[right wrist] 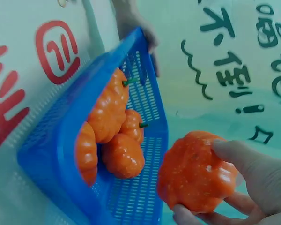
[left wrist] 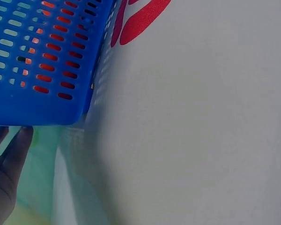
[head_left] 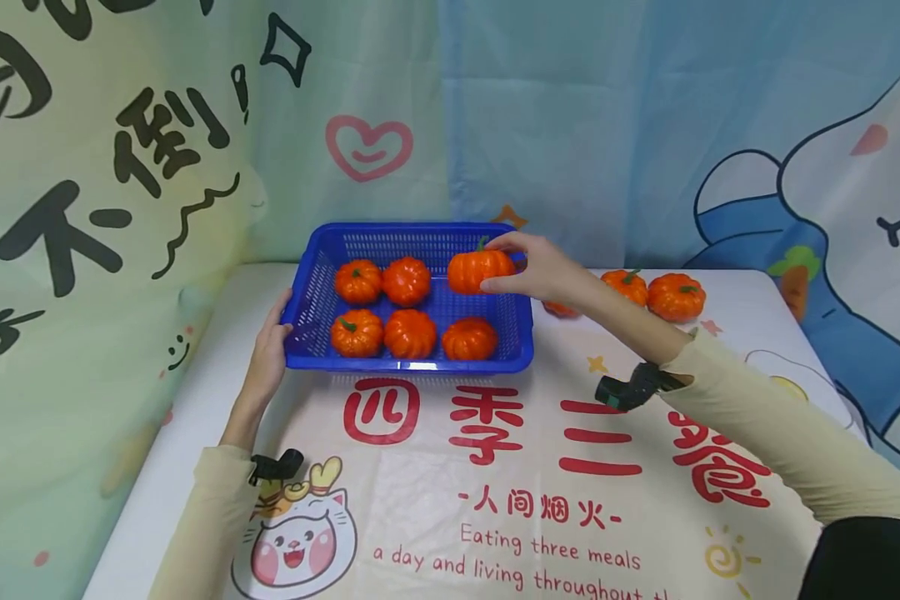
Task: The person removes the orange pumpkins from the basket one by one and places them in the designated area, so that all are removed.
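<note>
Over the back right part of the blue plastic basket (head_left: 412, 365), my right hand (head_left: 536, 265) holds a small orange pumpkin (head_left: 480, 272) with a green stem. Thumb and fingers wrap its side in the right wrist view, where the pumpkin (right wrist: 196, 173) hangs beside the basket's inner wall. Several more pumpkins (head_left: 407, 282) lie inside the basket in two rows. At the basket's left end, my left hand (head_left: 268, 346) touches the outer side with its fingers extended. The left wrist view shows fingertips (left wrist: 24, 133) right at the blue wall.
Right of the basket, partly behind my right forearm, more pumpkins (head_left: 677, 297) rest on the table. A printed cloth (head_left: 510, 500) with red lettering covers the tabletop. A decorated curtain (head_left: 540, 125) hangs along the back and left. A black object (head_left: 866, 562) fills the lower right corner.
</note>
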`<state>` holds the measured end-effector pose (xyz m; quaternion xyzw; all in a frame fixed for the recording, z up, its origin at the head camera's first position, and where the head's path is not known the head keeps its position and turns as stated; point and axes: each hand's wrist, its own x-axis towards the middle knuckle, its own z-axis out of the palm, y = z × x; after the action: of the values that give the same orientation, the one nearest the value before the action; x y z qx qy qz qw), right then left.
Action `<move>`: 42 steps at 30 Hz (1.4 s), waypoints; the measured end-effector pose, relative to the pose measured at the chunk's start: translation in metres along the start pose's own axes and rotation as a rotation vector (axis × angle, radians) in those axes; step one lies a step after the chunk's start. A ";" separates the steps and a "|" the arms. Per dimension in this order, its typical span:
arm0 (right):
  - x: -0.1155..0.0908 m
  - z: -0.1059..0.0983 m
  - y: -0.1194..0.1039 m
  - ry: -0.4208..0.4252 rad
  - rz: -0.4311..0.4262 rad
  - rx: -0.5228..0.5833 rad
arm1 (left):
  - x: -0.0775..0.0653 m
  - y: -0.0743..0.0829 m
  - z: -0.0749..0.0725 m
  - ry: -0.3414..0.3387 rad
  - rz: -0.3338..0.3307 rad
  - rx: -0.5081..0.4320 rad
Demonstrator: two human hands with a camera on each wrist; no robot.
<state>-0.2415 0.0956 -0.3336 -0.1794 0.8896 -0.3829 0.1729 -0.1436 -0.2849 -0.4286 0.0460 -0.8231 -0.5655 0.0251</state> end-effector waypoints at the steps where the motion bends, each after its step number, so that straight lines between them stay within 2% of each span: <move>1: -0.008 -0.001 0.001 0.016 -0.012 0.005 | -0.001 0.001 0.000 0.000 0.001 -0.001; 3: -0.024 -0.002 0.005 0.052 -0.047 0.007 | -0.001 -0.001 0.000 -0.002 0.000 -0.005; 7: -0.050 -0.003 0.013 0.112 -0.108 -0.017 | 0.005 -0.016 -0.003 0.005 -0.008 -0.001; 13: -0.072 -0.009 0.022 0.207 -0.128 -0.088 | 0.013 -0.036 -0.004 0.026 -0.001 0.002; 18: -0.080 -0.014 0.032 0.248 -0.125 -0.114 | 0.013 -0.038 -0.003 0.023 0.004 0.005; 19: -0.081 -0.015 0.034 0.252 -0.122 -0.123 | 0.011 -0.033 -0.003 0.018 -0.001 0.002; 23: -0.086 -0.015 0.042 0.276 -0.113 -0.164 | 0.011 -0.033 -0.002 0.018 0.001 0.008; 25: -0.088 -0.015 0.045 0.281 -0.104 -0.175 | 0.010 -0.033 -0.001 0.021 0.006 0.010; 26: -0.089 -0.014 0.047 0.285 -0.101 -0.182 | 0.012 -0.038 -0.001 0.026 0.008 0.013; 32: -0.095 -0.013 0.064 0.261 -0.039 -0.203 | 0.011 -0.038 0.001 0.022 0.011 -0.001; 38: -0.097 -0.011 0.092 0.234 0.002 -0.235 | 0.012 -0.036 0.001 0.024 0.018 0.008; 42: -0.091 -0.004 0.116 0.188 0.026 -0.195 | 0.013 -0.035 0.001 0.027 0.024 0.011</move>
<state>-0.1857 0.2135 -0.4017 -0.1472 0.9371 -0.3075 0.0752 -0.1549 -0.2979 -0.4617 0.0437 -0.8261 -0.5602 0.0426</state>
